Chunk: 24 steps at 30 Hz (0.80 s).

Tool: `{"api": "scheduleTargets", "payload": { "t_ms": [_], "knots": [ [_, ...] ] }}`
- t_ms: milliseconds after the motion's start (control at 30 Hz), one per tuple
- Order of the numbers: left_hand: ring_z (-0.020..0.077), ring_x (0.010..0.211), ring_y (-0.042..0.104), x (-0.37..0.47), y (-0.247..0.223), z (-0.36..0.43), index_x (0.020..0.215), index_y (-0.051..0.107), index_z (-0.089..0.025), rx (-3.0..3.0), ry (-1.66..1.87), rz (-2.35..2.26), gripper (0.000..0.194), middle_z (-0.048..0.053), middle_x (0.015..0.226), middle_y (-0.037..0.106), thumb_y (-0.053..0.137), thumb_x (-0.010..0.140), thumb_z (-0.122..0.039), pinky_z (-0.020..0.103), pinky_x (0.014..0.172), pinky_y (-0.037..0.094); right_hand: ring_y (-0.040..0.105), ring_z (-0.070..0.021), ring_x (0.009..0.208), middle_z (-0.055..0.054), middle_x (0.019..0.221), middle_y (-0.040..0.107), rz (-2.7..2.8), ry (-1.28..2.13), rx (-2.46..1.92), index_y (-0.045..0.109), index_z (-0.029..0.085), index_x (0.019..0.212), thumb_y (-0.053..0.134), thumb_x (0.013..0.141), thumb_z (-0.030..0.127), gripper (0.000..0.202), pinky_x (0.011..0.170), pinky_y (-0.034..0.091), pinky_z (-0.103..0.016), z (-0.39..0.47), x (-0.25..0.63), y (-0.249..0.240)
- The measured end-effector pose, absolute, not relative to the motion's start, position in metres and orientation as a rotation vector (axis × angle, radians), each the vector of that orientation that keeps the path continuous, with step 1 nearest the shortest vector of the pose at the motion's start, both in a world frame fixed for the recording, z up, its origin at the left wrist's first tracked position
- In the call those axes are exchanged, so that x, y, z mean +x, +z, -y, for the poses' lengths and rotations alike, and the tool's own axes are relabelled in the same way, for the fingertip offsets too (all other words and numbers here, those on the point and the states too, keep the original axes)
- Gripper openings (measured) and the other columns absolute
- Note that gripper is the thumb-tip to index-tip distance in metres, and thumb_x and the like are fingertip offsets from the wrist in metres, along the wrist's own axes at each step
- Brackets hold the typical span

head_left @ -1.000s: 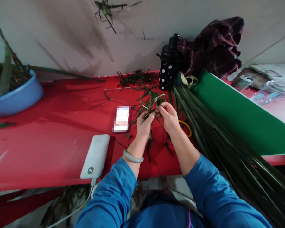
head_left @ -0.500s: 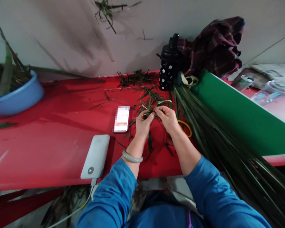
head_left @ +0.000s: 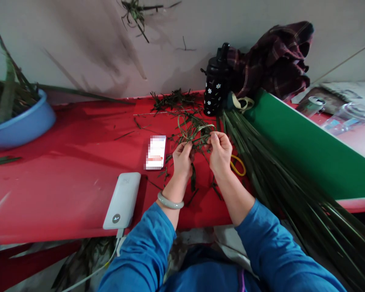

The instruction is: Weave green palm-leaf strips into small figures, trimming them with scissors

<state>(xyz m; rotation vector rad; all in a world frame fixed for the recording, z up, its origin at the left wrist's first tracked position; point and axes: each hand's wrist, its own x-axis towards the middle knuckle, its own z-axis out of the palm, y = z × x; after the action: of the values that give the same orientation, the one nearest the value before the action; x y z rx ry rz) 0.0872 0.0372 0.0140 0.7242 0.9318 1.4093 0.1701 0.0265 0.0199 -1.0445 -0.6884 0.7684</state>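
Note:
Thin green leaf strips run between my two hands, above the red table. My left hand is closed, thumb and fingers pinching one end of the strips. A hand's width to the right, my right hand pinches the other end, its fingers curled. Pale strips loop up just beyond the fingers. Leaf scraps lie under and around both hands. The yellow handle of some tool, perhaps scissors, shows beside my right wrist; the rest of it is hidden.
A phone and a white power bank with a cable lie left of my hands. Long green leaves spread along the right, beside a green board. A black flowered bottle stands behind; a blue basin is far left.
My hands were close together and have drawn apart, my right hand moving a little to the right. The strips now stretch across the gap between them.

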Motion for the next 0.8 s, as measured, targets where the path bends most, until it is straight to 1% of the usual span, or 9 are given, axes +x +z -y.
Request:
{"api": "scheduleTargets", "payload": {
  "t_ms": [100, 167, 300, 367, 500, 667, 800],
  "knots": [
    [0.0012, 0.039, 0.032, 0.084, 0.015, -0.039, 0.057, 0.039, -0.017, 0.689, 1.394, -0.926, 0.030, -0.009, 0.045, 0.035, 0.064, 0.059, -0.035, 0.016, 0.038, 0.022, 0.048, -0.0060, 0.054, 0.003, 0.076, 0.052, 0.663, 0.897, -0.985, 0.045, 0.025, 0.093, 0.061, 0.064, 0.038, 0.035, 0.051, 0.042, -0.020, -0.027, 0.167, 0.020],
    [0.0012, 0.040, 0.034, 0.083, 0.015, -0.040, 0.058, 0.041, -0.017, 0.664, 1.387, -0.930, 0.030, -0.008, 0.047, 0.037, 0.065, 0.059, -0.035, 0.015, 0.039, 0.024, 0.047, -0.0054, 0.053, 0.003, 0.078, 0.054, 0.688, 0.987, -0.993, 0.046, 0.024, 0.094, 0.064, 0.061, 0.036, 0.040, 0.049, 0.041, -0.019, -0.027, 0.165, 0.018],
    [0.0013, 0.039, 0.032, 0.084, 0.014, -0.039, 0.059, 0.046, -0.016, 0.738, 1.395, -0.890, 0.029, -0.009, 0.045, 0.036, 0.066, 0.058, -0.036, 0.016, 0.039, 0.024, 0.043, -0.0053, 0.048, 0.005, 0.058, 0.051, 0.846, 1.033, -1.097, 0.053, 0.018, 0.074, 0.063, 0.062, 0.036, 0.024, 0.046, 0.038, -0.019, -0.029, 0.164, 0.013],
    [0.0013, 0.040, 0.031, 0.085, 0.012, -0.038, 0.060, 0.048, -0.015, 0.800, 1.361, -0.875, 0.028, -0.009, 0.044, 0.036, 0.066, 0.059, -0.036, 0.017, 0.040, 0.024, 0.042, -0.0053, 0.046, 0.006, 0.052, 0.049, 0.889, 0.989, -1.124, 0.053, 0.018, 0.068, 0.062, 0.062, 0.037, 0.023, 0.046, 0.036, -0.019, -0.031, 0.168, 0.009],
    [0.0013, 0.041, 0.030, 0.086, 0.007, -0.038, 0.061, 0.050, -0.014, 0.903, 1.281, -0.867, 0.026, -0.009, 0.045, 0.038, 0.067, 0.059, -0.034, 0.018, 0.043, 0.024, 0.045, -0.0057, 0.047, 0.005, 0.054, 0.052, 0.920, 0.944, -1.127, 0.054, 0.017, 0.067, 0.062, 0.062, 0.040, 0.025, 0.049, 0.040, -0.020, -0.035, 0.176, 0.004],
    [0.0018, 0.041, 0.031, 0.086, 0.002, -0.040, 0.057, 0.049, -0.014, 0.908, 1.364, -0.902, 0.023, -0.008, 0.045, 0.038, 0.064, 0.061, -0.031, 0.018, 0.044, 0.024, 0.046, -0.0071, 0.042, 0.006, 0.046, 0.052, 0.971, 0.901, -1.186, 0.055, 0.018, 0.065, 0.060, 0.064, 0.040, 0.022, 0.044, 0.039, -0.020, -0.033, 0.177, 0.006],
    [0.0014, 0.040, 0.029, 0.087, 0.003, -0.039, 0.056, 0.047, -0.015, 0.882, 1.399, -0.924, 0.021, -0.008, 0.044, 0.038, 0.063, 0.061, -0.027, 0.019, 0.043, 0.023, 0.048, -0.0078, 0.042, 0.005, 0.046, 0.053, 0.985, 0.858, -1.225, 0.056, 0.018, 0.066, 0.059, 0.066, 0.040, 0.021, 0.045, 0.041, -0.021, -0.031, 0.176, 0.009]
  ]
}}
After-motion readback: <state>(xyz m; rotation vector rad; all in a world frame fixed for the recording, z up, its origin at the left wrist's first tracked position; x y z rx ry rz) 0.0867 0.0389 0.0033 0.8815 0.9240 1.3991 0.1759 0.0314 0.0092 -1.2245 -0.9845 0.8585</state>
